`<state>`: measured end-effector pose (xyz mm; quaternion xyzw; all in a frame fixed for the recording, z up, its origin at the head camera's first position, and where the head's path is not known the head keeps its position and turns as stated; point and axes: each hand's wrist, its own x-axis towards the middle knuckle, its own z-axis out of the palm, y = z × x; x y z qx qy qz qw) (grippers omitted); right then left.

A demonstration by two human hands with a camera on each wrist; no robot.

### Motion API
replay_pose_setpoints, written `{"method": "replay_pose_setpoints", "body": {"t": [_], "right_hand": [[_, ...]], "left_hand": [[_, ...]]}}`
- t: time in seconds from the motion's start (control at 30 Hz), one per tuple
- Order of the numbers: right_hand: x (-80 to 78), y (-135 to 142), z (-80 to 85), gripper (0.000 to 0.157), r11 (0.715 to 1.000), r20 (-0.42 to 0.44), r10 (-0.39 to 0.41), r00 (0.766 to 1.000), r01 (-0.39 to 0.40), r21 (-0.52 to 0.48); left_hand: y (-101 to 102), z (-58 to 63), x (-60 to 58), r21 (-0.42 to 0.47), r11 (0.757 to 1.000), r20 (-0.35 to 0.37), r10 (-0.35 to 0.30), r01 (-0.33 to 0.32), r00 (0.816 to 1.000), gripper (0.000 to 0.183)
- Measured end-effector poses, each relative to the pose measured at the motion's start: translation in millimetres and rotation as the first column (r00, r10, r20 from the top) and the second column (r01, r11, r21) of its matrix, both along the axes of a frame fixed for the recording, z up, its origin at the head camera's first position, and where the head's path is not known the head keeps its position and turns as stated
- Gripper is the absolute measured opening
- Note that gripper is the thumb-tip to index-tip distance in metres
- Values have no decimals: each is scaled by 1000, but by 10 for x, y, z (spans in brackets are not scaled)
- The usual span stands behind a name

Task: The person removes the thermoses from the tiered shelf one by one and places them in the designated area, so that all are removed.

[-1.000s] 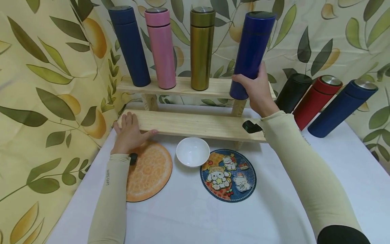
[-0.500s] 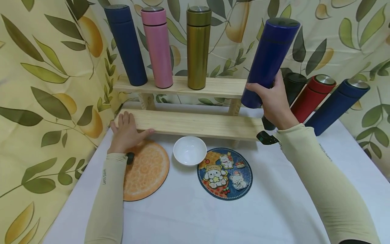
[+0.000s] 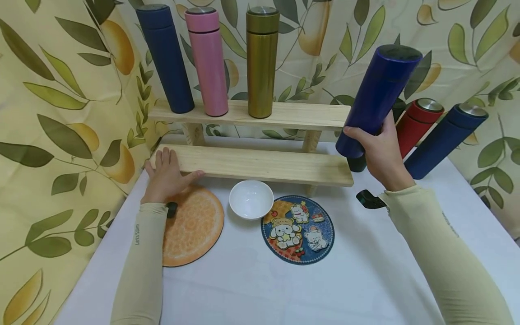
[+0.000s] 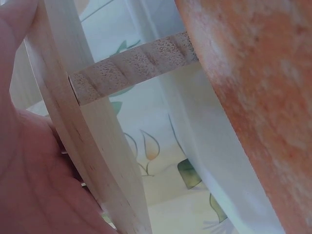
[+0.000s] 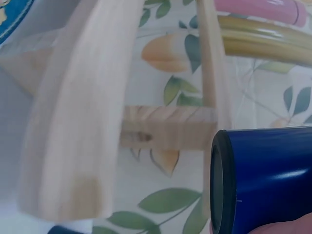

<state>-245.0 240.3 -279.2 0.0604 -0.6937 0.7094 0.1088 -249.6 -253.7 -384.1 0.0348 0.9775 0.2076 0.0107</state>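
Observation:
My right hand (image 3: 382,155) grips the lower part of a glossy blue thermos bottle (image 3: 379,97), holding it tilted in the air off the right end of the wooden two-tier shelf (image 3: 260,164). In the right wrist view, the base of this blue thermos bottle (image 5: 273,175) shows beside the planks. My left hand (image 3: 160,178) rests on the left end of the lower plank, fingers laid over the top and thumb stretched along its front edge. Standing on the upper plank are a dark blue bottle (image 3: 166,58), a pink bottle (image 3: 207,63) and a gold bottle (image 3: 262,63).
At the right stand a red bottle (image 3: 418,124), a navy bottle (image 3: 447,140) and a black bottle (image 3: 357,163), mostly hidden by my right hand. A white bowl (image 3: 251,200) sits before the shelf, between an orange-slice mat (image 3: 195,230) and a round cartoon mat (image 3: 298,230).
My right hand has carried the glossy blue bottle off the upper plank, rightward and down, tilting it further. The left hand keeps its place on the lower plank while the view shifts slightly.

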Motion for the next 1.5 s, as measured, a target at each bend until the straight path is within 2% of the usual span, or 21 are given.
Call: {"method": "replay_pose_setpoints", "body": {"t": [0.33, 0.6, 0.77, 0.97, 1.2, 1.4, 1.5], "right_hand": [[137, 252, -188, 87, 998, 20, -41, 999, 42, -36], [174, 382, -440, 94, 996, 64, -87, 994, 87, -6], [173, 450, -592, 95, 995, 102, -95, 990, 98, -28], [136, 500, -791, 95, 994, 151, -80, 985, 90, -61], [117, 535, -982, 96, 991, 215, -114, 970, 127, -47], [138, 576, -1052, 98, 982, 221, -168, 961, 184, -52], [137, 598, -1106, 99, 971, 199, -195, 960, 217, -97]], "left_hand": [[-15, 28, -49, -2, 1000, -18, -12, 12, 1000, 127], [-68, -11, -23, -15, 1000, -4, 6, -6, 1000, 127], [-58, 0, -11, -9, 1000, -27, 3, -3, 1000, 127], [-50, 15, 5, -9, 1000, -19, 2, -2, 1000, 127], [-72, -9, 28, -5, 1000, -9, 4, -4, 1000, 128], [-38, 0, 7, 6, 1000, -21, -5, 5, 1000, 128], [-11, -9, -5, 2, 1000, -18, -9, 9, 1000, 128]]}}
